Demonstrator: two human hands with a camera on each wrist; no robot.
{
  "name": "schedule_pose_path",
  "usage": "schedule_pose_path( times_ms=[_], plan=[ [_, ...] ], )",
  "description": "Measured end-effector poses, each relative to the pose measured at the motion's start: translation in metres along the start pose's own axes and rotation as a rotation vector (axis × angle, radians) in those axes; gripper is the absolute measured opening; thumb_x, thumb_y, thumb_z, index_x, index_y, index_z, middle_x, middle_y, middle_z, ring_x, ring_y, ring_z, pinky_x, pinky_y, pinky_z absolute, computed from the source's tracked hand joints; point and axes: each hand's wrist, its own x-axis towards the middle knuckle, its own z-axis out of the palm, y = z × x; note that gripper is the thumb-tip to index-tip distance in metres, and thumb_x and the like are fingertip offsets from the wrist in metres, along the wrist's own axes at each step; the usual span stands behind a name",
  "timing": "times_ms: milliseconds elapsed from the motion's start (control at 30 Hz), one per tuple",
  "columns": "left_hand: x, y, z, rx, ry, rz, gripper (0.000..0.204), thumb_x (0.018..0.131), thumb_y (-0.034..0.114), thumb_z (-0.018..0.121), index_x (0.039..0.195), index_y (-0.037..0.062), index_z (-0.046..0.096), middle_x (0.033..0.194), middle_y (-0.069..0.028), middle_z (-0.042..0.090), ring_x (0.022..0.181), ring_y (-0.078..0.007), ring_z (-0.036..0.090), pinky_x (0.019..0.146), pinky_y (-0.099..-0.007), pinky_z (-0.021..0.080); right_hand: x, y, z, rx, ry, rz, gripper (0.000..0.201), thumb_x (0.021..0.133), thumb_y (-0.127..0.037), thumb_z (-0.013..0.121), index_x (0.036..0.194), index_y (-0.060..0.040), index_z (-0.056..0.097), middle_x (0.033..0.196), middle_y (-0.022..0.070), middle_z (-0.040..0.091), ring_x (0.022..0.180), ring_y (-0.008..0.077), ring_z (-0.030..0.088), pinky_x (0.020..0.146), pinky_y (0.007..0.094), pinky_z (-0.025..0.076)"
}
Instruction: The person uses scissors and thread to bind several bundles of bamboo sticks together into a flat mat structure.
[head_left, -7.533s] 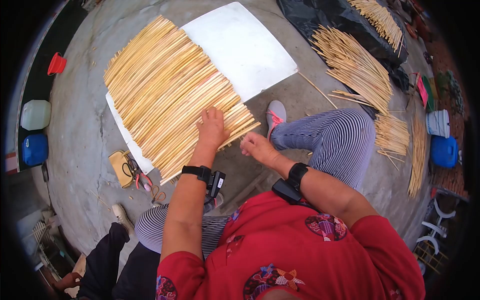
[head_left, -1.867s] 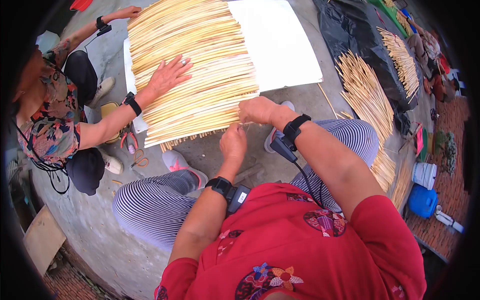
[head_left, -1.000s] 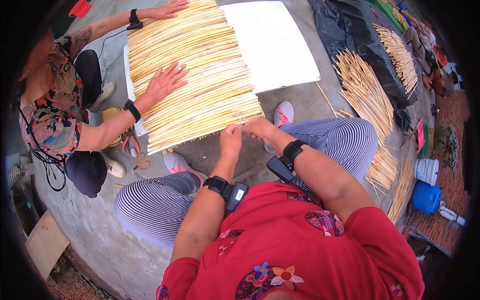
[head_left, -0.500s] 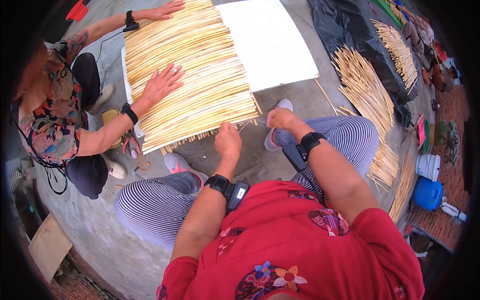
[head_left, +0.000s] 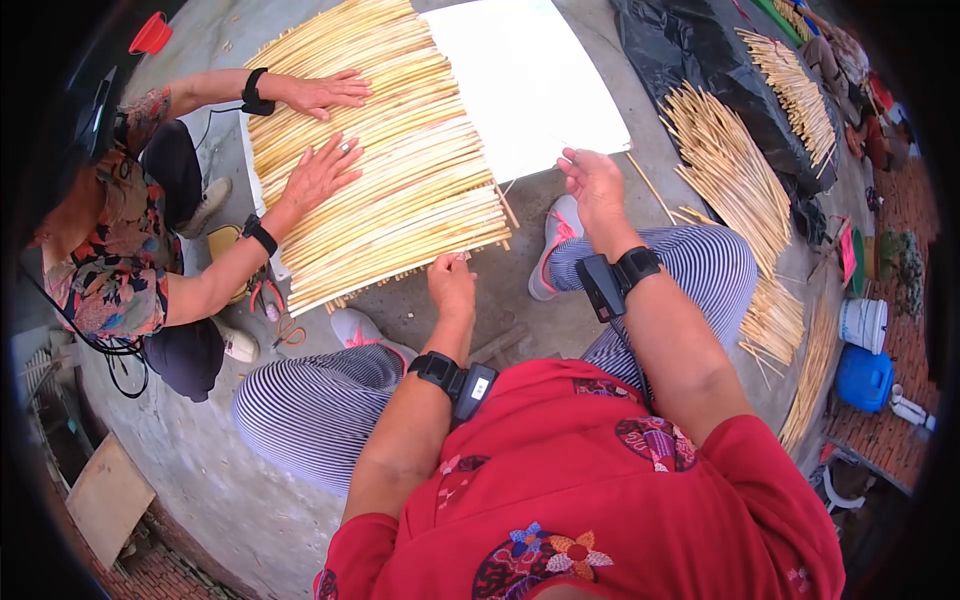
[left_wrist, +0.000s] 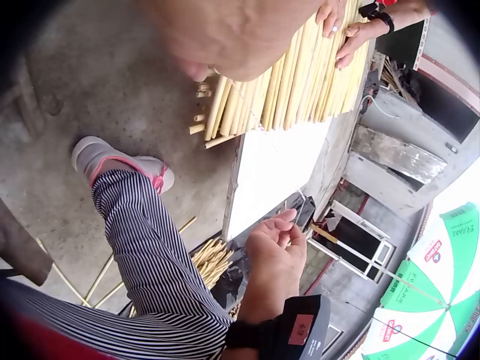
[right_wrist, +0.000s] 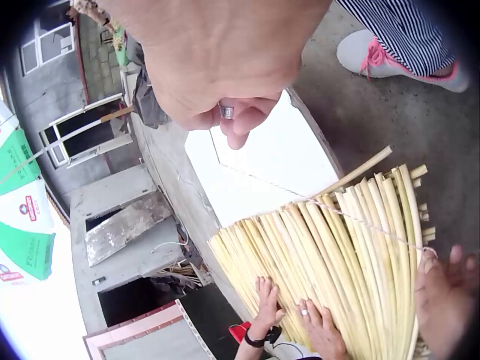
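Note:
A mat of pale yellow stalks [head_left: 370,150] lies in rows on a white board [head_left: 540,80]. At its near edge, my left hand [head_left: 452,287] pinches a thin string [right_wrist: 360,220] between thumb and finger. Out to the right and higher, my right hand [head_left: 597,195] grips the string's other stretch with curled fingers. In the right wrist view the string runs across the stalk ends from one hand to the other. Another person's two hands, one upper [head_left: 325,93] and one lower [head_left: 318,180], rest flat on the stalks.
The other person squats at the left. Red-handled pliers [head_left: 266,292] and scissors [head_left: 289,330] lie on the concrete near them. Loose stalk bundles [head_left: 725,165] spread beside black plastic sheeting [head_left: 660,45] on the right. A blue jug [head_left: 862,378] stands farther out.
From working close together, my hands have parted; the right has swung up and right, drawing out the string. The other person has come in at the left and laid both hands on the stalks.

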Motion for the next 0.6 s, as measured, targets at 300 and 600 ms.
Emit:
schedule_pose_path(
  times_ms=[300,600],
  plan=[
    [-0.015,0.031,-0.006,-0.232,-0.042,-0.255,0.012,0.09,0.015,0.05,0.095,0.0052,0.055,0.081,-0.0073,0.062,0.055,-0.0118,0.057,0.044,-0.0225,0.042,0.038,-0.007,0.011,0.312,-0.149,0.234,0.019,0.093,-0.017,0.046,0.107,-0.0052,0.041,0.099,0.0159,0.056,0.086,0.0251,0.061,0.064,0.0289,0.054],
    [-0.013,0.043,-0.002,-0.456,-0.062,-0.371,0.013,0.091,0.013,0.047,0.102,0.007,0.05,0.081,-0.0098,0.065,0.054,-0.0108,0.057,0.041,-0.0217,0.04,0.047,-0.005,0.007,0.24,0.092,0.185,0.022,0.093,-0.019,0.049,0.11,-0.0114,0.036,0.087,0.0132,0.049,0.079,0.0272,0.053,0.081,0.0524,0.052]
  ],
)
